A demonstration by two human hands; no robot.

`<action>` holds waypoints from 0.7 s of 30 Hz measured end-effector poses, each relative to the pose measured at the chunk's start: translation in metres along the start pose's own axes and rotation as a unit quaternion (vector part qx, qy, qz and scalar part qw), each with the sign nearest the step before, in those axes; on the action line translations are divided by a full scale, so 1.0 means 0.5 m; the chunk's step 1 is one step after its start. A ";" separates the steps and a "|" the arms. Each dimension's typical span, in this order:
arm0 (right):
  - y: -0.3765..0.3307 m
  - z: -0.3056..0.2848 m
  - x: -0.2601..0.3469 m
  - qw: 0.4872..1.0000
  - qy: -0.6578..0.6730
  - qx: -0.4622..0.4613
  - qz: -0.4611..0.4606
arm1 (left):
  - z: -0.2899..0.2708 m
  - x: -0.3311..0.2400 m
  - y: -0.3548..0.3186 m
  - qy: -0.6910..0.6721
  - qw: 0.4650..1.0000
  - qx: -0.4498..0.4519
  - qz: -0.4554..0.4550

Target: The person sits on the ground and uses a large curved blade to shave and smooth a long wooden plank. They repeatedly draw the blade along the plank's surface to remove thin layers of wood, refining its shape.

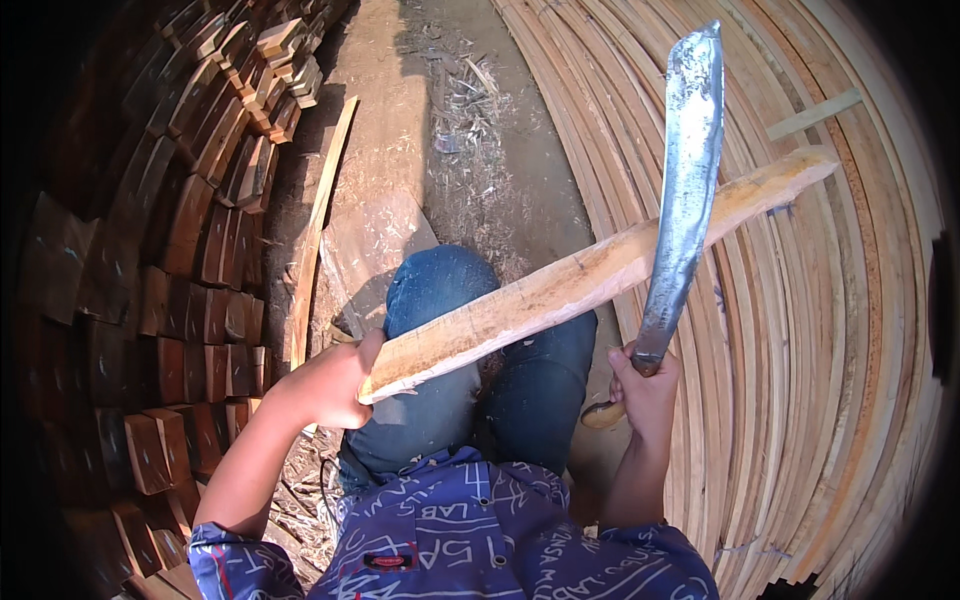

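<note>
My left hand (335, 385) is closed round the near end of a long wooden board (560, 285). The board slants up to the right across my knees, and its far end lies over the stacked planks. In my right hand (645, 385) is a machete (686, 170), gripped by its handle. Its broad grey blade points up and away, crossing above the board in this view; whether the two touch I cannot tell. The board's upper face is pale with darker patches, and its near edge looks rough.
Long planks (790, 400) lie stacked along my right side, with a short wood strip (815, 114) across them. On the left rises a pile of cut timber (215, 240). A thin strip of wood (322, 230) and wood shavings (475, 130) lie on the ground ahead.
</note>
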State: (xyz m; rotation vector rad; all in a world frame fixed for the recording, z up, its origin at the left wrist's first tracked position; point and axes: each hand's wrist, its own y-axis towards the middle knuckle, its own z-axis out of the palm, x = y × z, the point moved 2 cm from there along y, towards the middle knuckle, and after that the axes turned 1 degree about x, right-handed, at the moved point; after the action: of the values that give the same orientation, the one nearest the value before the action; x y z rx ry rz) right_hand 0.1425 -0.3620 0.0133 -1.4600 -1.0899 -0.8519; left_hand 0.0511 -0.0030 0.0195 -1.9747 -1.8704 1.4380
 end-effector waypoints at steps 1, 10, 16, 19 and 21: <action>0.005 -0.004 0.004 0.999 0.039 -0.012 -0.001 | -0.002 -0.006 0.000 -0.004 1.000 0.003 -0.009; -0.001 -0.025 0.006 0.998 -0.059 -0.006 -0.017 | -0.008 -0.010 -0.002 -0.004 1.000 -0.002 -0.007; -0.014 0.005 -0.007 0.997 -0.075 0.019 0.004 | 0.006 0.012 0.005 -0.021 1.000 -0.004 0.006; -0.017 -0.014 -0.010 0.993 -0.114 0.041 -0.001 | -0.004 -0.003 -0.003 -0.001 1.000 -0.009 0.010; -0.005 -0.028 -0.003 1.000 0.004 0.020 -0.003 | -0.005 -0.009 -0.003 0.007 1.000 -0.008 0.009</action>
State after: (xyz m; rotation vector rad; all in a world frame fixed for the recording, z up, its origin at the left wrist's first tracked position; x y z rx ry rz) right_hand 0.1403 -0.3762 0.0151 -1.4193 -1.1000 -0.8361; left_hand 0.0523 -0.0050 0.0246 -2.0084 -1.8698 1.4152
